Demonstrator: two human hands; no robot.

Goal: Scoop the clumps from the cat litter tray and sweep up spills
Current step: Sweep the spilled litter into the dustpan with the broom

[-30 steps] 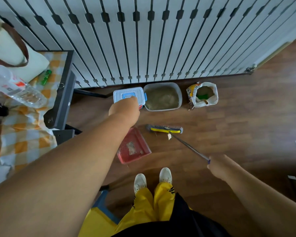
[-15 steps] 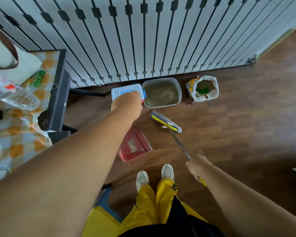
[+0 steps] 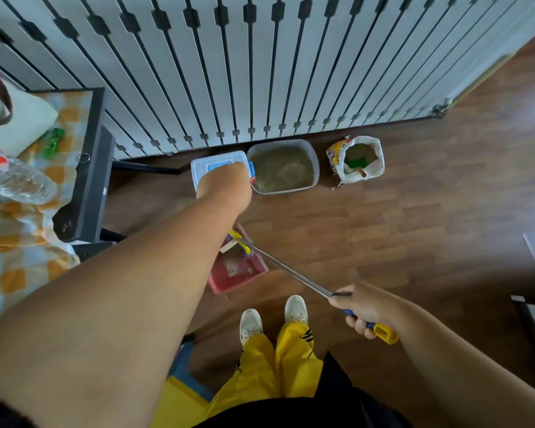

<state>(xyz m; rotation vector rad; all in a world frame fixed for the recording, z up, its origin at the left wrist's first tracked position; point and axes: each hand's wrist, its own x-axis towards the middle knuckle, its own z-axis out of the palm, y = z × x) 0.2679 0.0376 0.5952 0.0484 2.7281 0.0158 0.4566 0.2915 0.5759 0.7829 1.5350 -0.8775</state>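
- Right hand (image 3: 363, 310) grips the broom (image 3: 294, 273) handle; its head lies in the red dustpan (image 3: 226, 278)
- Left hand (image 3: 224, 186) is held out above the dustpan, fingers hidden, so its grip cannot be told
- Litter tray (image 3: 283, 168) sits by the screen, between a lidded box (image 3: 210, 163) and a bag (image 3: 357, 159)

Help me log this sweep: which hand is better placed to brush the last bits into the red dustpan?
Right. The right hand grips the broom by its handle, and the brush head already sits over the red dustpan. The left hand is stretched out above the dustpan; what it holds is hidden.
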